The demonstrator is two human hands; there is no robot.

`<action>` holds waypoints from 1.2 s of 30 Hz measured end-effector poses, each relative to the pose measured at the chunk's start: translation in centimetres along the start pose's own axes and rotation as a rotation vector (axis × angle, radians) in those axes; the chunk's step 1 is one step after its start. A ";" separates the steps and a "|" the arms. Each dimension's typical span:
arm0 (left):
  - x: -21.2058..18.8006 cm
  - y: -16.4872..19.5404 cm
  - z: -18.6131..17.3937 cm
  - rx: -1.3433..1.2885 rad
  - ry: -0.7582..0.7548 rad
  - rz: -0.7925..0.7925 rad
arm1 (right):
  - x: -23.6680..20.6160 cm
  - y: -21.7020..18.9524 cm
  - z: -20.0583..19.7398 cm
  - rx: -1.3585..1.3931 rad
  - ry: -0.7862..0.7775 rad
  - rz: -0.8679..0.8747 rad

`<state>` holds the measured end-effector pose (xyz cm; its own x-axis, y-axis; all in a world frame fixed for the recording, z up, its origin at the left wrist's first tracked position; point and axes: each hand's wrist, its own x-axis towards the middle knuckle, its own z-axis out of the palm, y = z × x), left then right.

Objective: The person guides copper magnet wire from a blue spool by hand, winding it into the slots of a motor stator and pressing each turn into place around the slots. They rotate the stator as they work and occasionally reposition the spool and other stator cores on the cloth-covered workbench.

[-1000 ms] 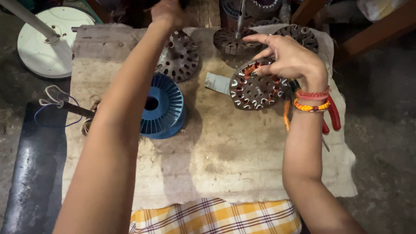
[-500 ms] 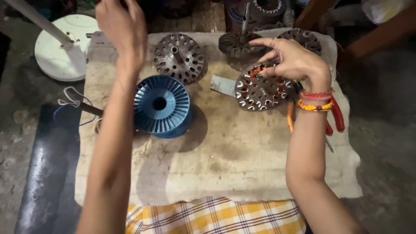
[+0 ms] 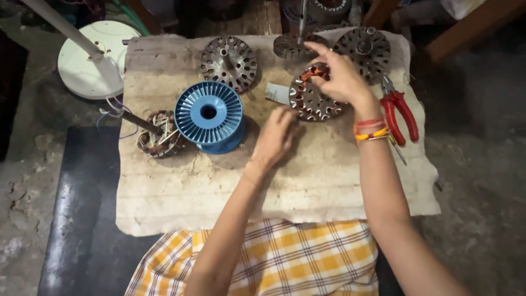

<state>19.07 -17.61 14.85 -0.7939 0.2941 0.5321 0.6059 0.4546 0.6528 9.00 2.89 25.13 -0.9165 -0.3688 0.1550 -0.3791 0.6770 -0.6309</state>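
No pkgs, labels, signs or screens in view.

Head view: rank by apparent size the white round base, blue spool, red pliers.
1. white round base, widest disc, though its edge is partly hidden by the pole.
2. blue spool, a bit smaller.
3. red pliers, slimmest; length near the spool's width.

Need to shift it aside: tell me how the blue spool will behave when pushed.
The blue spool lies flat on one flange, so it would probably slide, not roll. It looks like ribbed plastic, likely stiff. The rough mat may drag on it.
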 end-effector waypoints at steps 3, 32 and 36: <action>-1.2 0.3 -0.3 0.049 0.128 -0.072 | -0.6 -0.5 2.2 -0.269 0.122 -0.076; -10.5 3.5 -7.7 0.771 -0.377 0.140 | -1.1 -7.1 6.9 1.462 0.274 0.405; -12.2 6.0 -10.5 0.595 -0.343 -0.109 | -1.8 -7.8 4.3 1.526 0.290 0.325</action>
<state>32.90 -27.29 17.95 -0.8791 0.4250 0.2156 0.4691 0.8516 0.2341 14.10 -4.45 26.55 -0.9894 -0.0921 -0.1120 0.1450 -0.6148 -0.7752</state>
